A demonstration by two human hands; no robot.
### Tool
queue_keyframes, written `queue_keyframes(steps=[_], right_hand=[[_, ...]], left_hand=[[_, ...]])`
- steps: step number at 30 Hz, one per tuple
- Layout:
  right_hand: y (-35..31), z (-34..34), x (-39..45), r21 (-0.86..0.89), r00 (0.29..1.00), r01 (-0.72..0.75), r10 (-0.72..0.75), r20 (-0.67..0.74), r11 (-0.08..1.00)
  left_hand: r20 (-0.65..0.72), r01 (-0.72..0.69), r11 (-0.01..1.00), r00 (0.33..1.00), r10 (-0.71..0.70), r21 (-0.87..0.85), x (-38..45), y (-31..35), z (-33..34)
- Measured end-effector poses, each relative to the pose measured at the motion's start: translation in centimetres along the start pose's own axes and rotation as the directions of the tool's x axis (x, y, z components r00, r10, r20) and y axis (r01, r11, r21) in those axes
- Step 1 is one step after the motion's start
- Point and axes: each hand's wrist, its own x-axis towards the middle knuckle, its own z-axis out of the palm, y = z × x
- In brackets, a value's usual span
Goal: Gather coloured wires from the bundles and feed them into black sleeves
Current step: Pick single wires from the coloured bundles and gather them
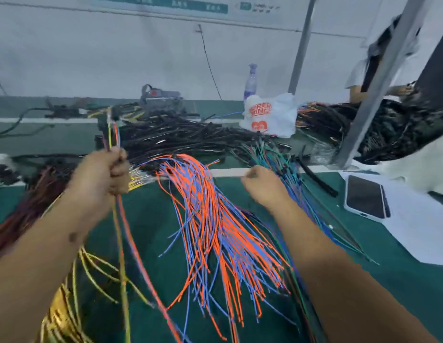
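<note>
My left hand [101,177] grips a few gathered wires [111,134], yellow, red and blue, which stick up above the fist and trail down below it. My right hand [262,185] hovers curled over the table between the orange-and-blue bundle [215,219] and the green-and-blue bundle [289,174]; whether it pinches a wire is unclear. Yellow wires [67,305] lie at the lower left and dark red ones [29,201] at the left. A heap of black sleeves [180,137] lies behind the bundles.
A phone [366,196] lies on white paper [413,231] at the right. A plastic bag [270,117] and a spray bottle [250,82] stand at the back. A slanting metal post [369,100] rises at the right, with another person [364,78] behind it.
</note>
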Motion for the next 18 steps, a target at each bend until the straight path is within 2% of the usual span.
queue_keyframes(steps=[2,4,7,9,12,15,17,18], right_hand=[[3.6,0.2,0.5,-0.295,0.995,-0.094,0.080,-0.058,0.951],[6.1,0.7,0.3,-0.495,0.997,-0.063,0.036,-0.063,0.867],[7.3,1.1,0.4,-0.565,0.986,-0.008,-0.087,-0.140,0.825],[6.9,1.1,0.9,-0.565,0.981,-0.019,-0.093,-0.168,0.825],[6.6,0.8,1.5,-0.484,0.984,-0.072,-0.016,-0.175,0.872],[5.9,0.5,1.3,-0.189,0.949,-0.119,0.056,-0.311,0.975],[5.1,0.4,1.0,-0.016,0.886,-0.025,0.014,-0.463,1.000],[4.6,0.2,0.8,0.032,0.841,0.070,-0.042,-0.539,0.997]], left_hand=[[-0.047,-0.017,0.992,0.999,0.011,-0.122,-0.9,-2.3,3.5],[-0.074,0.035,0.990,0.996,-0.045,-0.137,-1.1,-5.2,6.5],[-0.120,0.103,0.993,0.987,-0.109,-0.051,-1.2,-8.4,8.9],[-0.148,0.060,0.998,0.987,-0.062,-0.018,-1.5,-9.3,9.1],[-0.170,-0.028,1.000,0.985,0.026,-0.008,-2.3,-9.5,8.7],[-0.179,-0.047,0.998,0.982,0.054,0.041,-2.7,-9.4,8.4],[-0.178,-0.050,0.997,0.982,0.059,0.054,-2.8,-9.3,8.4],[-0.176,-0.055,0.997,0.982,0.064,0.053,-2.7,-9.3,8.3]])
